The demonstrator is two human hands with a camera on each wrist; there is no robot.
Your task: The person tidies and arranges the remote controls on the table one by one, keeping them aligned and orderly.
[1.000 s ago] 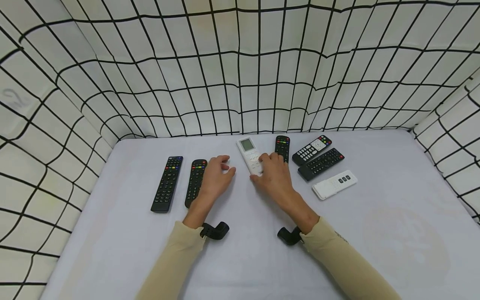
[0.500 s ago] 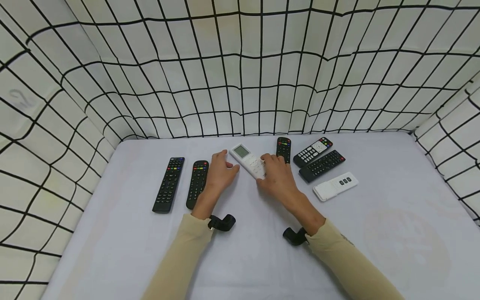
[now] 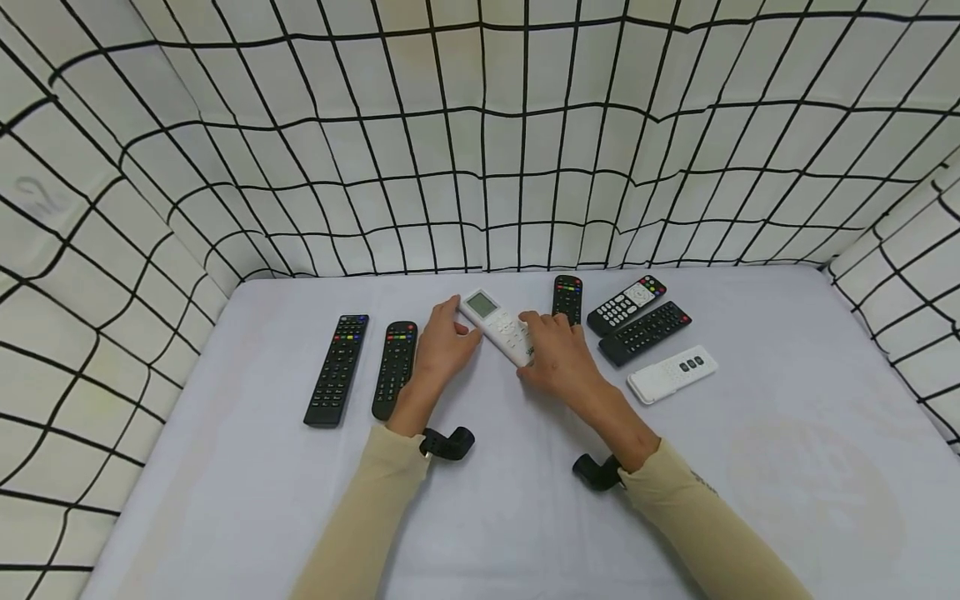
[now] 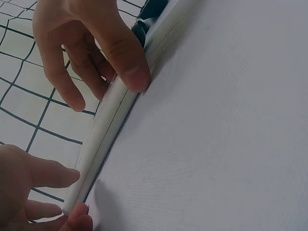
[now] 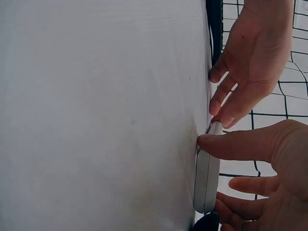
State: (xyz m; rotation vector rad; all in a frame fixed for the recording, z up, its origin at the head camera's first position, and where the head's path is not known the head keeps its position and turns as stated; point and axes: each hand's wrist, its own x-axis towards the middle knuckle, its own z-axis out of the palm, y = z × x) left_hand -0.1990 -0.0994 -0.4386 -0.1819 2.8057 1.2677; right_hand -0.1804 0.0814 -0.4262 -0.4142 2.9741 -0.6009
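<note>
A white air-conditioner remote (image 3: 493, 321) with a small grey screen lies slanted on the white cloth. My right hand (image 3: 558, 354) grips its lower end, the thumb on the near edge and the fingers over the far side. Beside the screen end is my left hand (image 3: 442, 342), its fingertips at the corner and its thumb along the left edge. In the left wrist view the remote (image 4: 108, 122) appears edge-on between both hands. The right wrist view shows the right thumb on the side of the remote (image 5: 207, 183). A black remote (image 3: 393, 367) lies partly behind my left wrist.
At far left lies a long black remote (image 3: 337, 371). Right of my right hand are a small black remote (image 3: 567, 298), a black remote with white buttons (image 3: 626, 304), another black one (image 3: 645, 333) and a white one (image 3: 672, 375). Black netting (image 3: 480, 175) hangs behind the table.
The white air-conditioner remote has turned anticlockwise, its screen end swinging left towards my left hand. My right hand has shifted slightly right and down with its lower end; the left hand has moved slightly right.
</note>
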